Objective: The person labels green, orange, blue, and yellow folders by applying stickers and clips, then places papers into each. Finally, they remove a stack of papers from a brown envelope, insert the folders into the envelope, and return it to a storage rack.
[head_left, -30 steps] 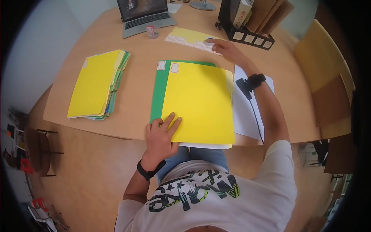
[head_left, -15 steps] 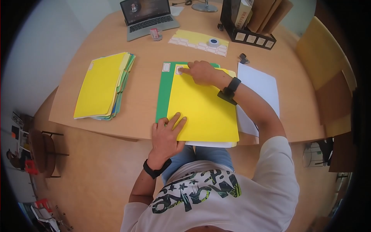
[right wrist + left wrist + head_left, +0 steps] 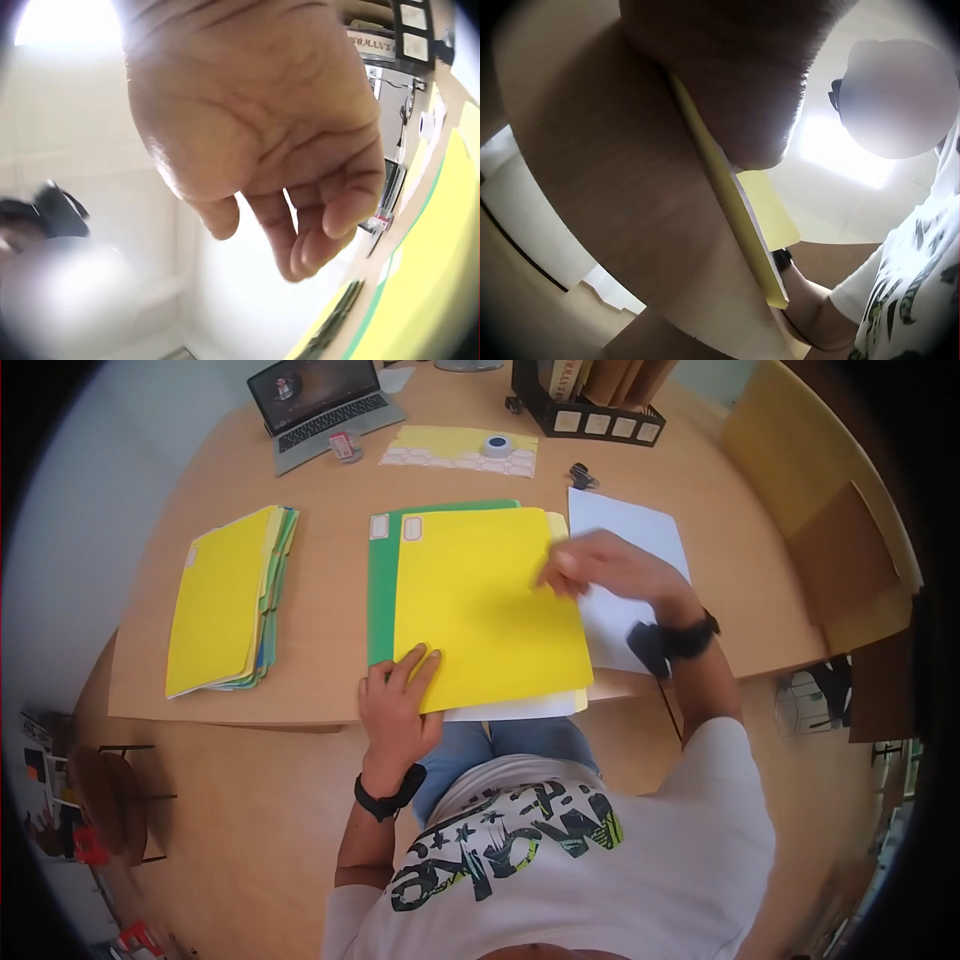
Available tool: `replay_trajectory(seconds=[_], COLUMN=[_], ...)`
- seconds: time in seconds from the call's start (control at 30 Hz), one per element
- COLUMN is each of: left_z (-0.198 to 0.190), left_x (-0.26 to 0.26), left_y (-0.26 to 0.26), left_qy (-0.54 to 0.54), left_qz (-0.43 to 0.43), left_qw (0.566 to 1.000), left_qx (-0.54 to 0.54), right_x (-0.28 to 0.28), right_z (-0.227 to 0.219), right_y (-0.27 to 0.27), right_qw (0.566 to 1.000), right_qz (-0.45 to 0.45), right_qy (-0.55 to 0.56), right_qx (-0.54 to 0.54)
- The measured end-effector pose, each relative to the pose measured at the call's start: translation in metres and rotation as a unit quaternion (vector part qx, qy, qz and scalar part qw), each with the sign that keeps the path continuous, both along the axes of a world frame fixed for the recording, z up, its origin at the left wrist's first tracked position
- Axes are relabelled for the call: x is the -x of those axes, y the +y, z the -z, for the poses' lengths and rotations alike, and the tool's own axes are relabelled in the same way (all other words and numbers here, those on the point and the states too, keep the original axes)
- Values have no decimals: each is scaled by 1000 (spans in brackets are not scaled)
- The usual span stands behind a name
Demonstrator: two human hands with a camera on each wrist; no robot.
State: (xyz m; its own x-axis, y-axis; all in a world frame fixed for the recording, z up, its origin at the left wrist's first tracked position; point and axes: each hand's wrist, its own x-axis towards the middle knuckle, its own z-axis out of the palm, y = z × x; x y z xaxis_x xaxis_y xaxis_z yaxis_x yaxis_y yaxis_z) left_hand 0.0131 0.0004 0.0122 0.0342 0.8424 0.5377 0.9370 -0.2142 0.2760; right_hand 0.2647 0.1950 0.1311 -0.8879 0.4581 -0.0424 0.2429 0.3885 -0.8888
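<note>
A yellow folder [image 3: 490,610] with a small label at its upper left lies over a green folder [image 3: 381,590], whose left strip shows. The left hand [image 3: 397,705] rests at the lower left edge of the yellow folder, fingers spread on top; its thumb is not clearly visible. Above the folder's right side hovers the right hand [image 3: 620,570], slightly blurred. In the right wrist view the right hand [image 3: 262,135] has loosely bent fingers and holds nothing. White paper [image 3: 640,530] lies partly under the right forearm.
A folder stack [image 3: 222,600] lies at the left. Farther back are a laptop [image 3: 335,420], a label sheet [image 3: 430,448] with a tape roll [image 3: 497,446] on it, a small red-and-white item [image 3: 346,447], a black clip [image 3: 583,476] and a black file box [image 3: 600,425].
My right hand went from the label sheet to the yellow folder's label, then right and off the folder. My left hand stays at the lower left edge. The head view has shifted.
</note>
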Motion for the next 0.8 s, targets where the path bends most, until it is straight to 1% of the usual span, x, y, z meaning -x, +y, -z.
replay_trajectory(seconds=[0.03,0.07,0.1,0.13,0.17,0.2,0.27,0.37,0.43,0.5,0.57,0.6,0.67,0.7,0.77,0.8], left_z=[-1,-2,-1,-2,-5,-5,-4,1,0,-3,-5,-4,6,13,21,21], left_x=[1,3,5,5,2,1,2,0,-2,-2,-4,-8,-19,-21,-27,-31], left_y=[-1,-1,-1,-1,-2,-3,-8,-21,-34,-46,-57,-63,-72,-76,-81,-82], left_qy=[-33,-60,-88,-114,-126,-135,-149,-117,-85,-55,-25,-54,-113,-157,-246,-365], left_qz=[10,19,29,37,39,43,51,65,79,83,79,40,-41,-67,-119,-107], left_qw=[999,998,995,992,990,988,985,988,993,995,996,998,992,985,961,924], left_qx=[-9,-19,-30,-41,-52,-57,-70,-72,-36,-9,9,-2,-27,-34,-50,-38], right_x=[-27,-51,-71,-85,-99,-106,-103,-89,-77,-65,-56,-52,-52,-52,-50,-49], right_z=[-2,1,5,14,30,42,73,120,135,151,144,142,145,147,153,155], right_y=[-15,-32,-47,-62,-77,-93,-124,-151,-165,-171,-172,-172,-173,-174,-175,-175], right_qw=[997,991,985,989,989,985,963,945,897,838,870,884,878,875,891,899], right_qz=[-60,-95,-117,-113,-72,-7,101,139,195,242,269,280,280,280,269,263], right_qy=[12,21,5,12,-15,-70,-95,-2,95,184,160,147,136,129,136,141], right_qx=[45,87,124,92,130,155,229,296,384,453,381,343,364,373,339,322])
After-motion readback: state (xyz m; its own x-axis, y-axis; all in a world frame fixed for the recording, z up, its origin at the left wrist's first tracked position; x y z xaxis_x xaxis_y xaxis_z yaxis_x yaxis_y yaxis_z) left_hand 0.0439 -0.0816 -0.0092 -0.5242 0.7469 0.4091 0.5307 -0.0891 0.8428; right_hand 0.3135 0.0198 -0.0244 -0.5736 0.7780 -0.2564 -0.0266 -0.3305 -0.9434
